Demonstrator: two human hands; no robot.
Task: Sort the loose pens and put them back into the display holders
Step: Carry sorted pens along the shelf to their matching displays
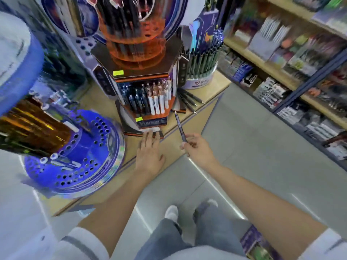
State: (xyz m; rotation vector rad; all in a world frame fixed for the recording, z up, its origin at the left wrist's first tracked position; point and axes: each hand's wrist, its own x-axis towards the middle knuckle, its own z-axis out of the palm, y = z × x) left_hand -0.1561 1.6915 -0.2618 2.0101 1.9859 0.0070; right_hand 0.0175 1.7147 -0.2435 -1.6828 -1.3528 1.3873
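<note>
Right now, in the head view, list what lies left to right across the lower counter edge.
In order: blue perforated holder → left hand → right hand, pinching a dark pen → stocked shelves. The orange display tower is omitted: it overlaps the left hand.

Orange carousel was translucent plastic, glossy. Near-left blue holder: shiny perforated plastic, iridescent rim. Hex display stand looked printed card, matt. Pen: dark plastic. Counter was smooth, light wood-look. Floor tiles shone glossy grey. Jeans: denim cloth.
</note>
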